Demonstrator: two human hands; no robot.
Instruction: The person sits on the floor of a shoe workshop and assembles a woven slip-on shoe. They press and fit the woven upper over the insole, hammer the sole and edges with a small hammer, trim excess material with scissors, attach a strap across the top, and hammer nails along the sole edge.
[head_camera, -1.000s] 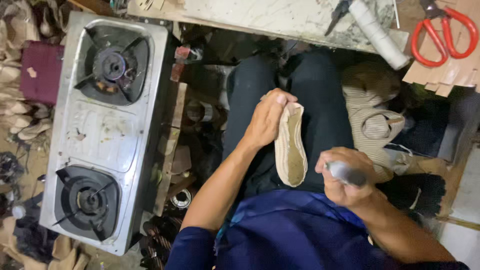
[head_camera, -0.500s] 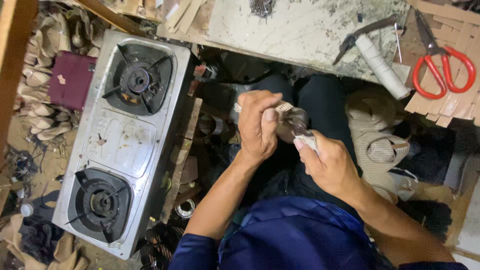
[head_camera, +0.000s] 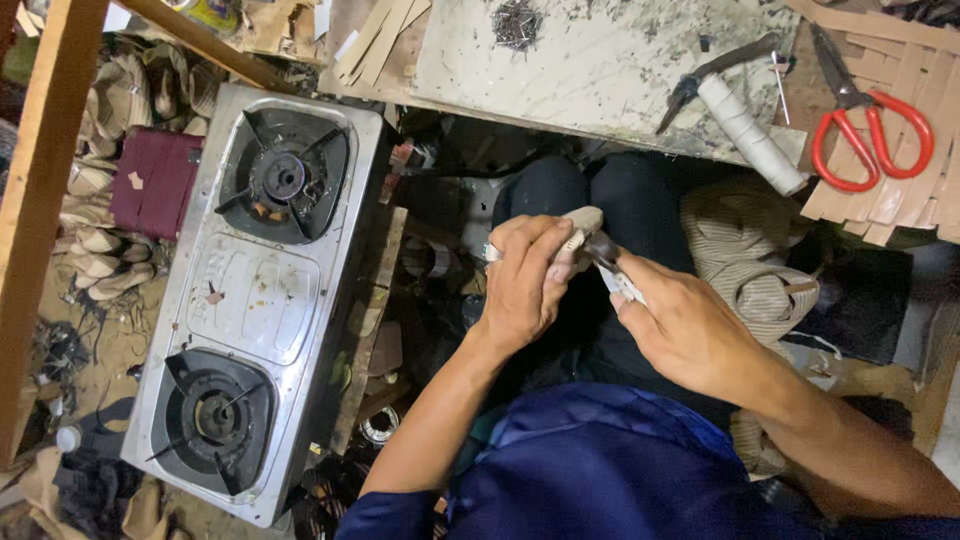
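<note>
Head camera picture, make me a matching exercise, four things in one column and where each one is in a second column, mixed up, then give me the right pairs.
Things:
1. scissors
2. stove
3. sole
4. tool

Places:
A. in the left hand
B. on the floor left of the person's knees
C. in the right hand
D. on cardboard strips at top right

Pairs: 1-D, 2-B, 3-A, 4-C
</note>
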